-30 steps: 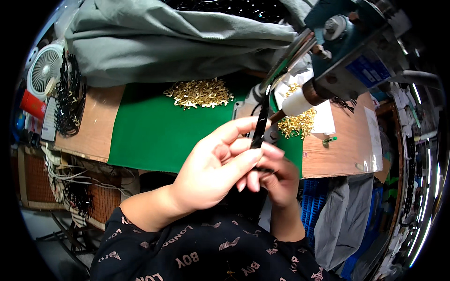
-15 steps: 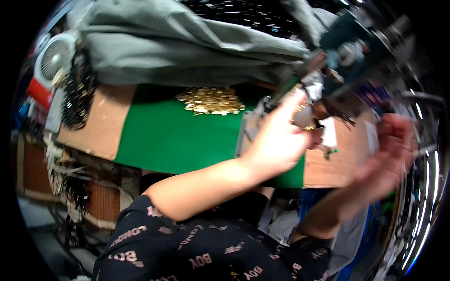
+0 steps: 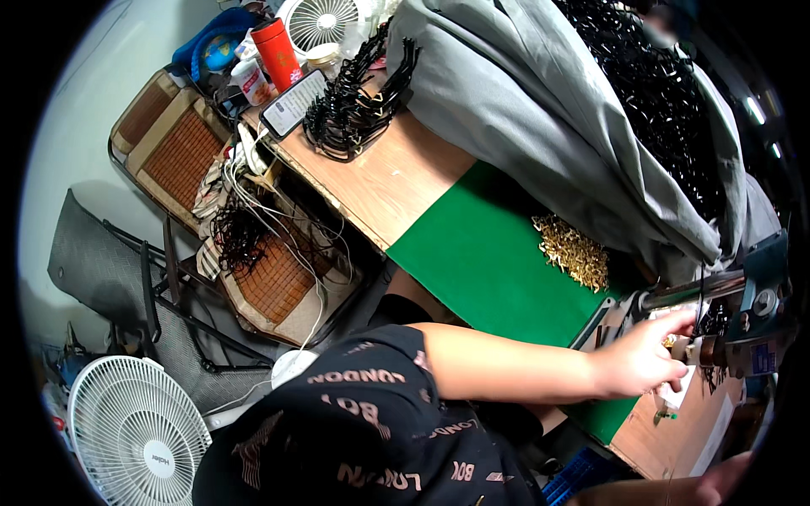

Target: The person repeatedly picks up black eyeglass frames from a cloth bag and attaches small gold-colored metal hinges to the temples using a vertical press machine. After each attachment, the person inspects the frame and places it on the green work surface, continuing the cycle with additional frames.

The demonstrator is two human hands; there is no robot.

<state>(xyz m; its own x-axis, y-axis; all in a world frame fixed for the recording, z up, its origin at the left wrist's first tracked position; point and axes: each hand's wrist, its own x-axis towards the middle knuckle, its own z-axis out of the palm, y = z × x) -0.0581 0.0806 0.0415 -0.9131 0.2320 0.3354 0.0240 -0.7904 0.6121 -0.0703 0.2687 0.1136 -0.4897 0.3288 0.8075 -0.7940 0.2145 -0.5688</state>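
Observation:
My left hand (image 3: 639, 361) reaches to the bench machine (image 3: 764, 304) at the right. Its fingers are apart, on either side of a small pale round part (image 3: 688, 349) at the machine's front. A few gold bits (image 3: 669, 342) show between the fingers; whether the hand touches the part cannot be made out. Low at the right edge is my right hand (image 3: 727, 479), blurred and partly dark, its fingers not readable. A heap of small gold metal pieces (image 3: 574, 253) lies on the green mat (image 3: 494, 253), to the left of the machine.
Grey cloth (image 3: 540, 110) holding a mass of black strands (image 3: 650, 110) covers the far side. Black strand bundles (image 3: 359, 110), a phone (image 3: 293, 104), a red flask (image 3: 277, 52) and a small fan (image 3: 327, 21) stand at the far left. Chairs (image 3: 253, 270) and a large fan (image 3: 139, 430) are left.
The view has swung left, bringing chairs and the large fan into sight. My left hand stays at the machine's round part. My right hand is now lower, at the picture's edge.

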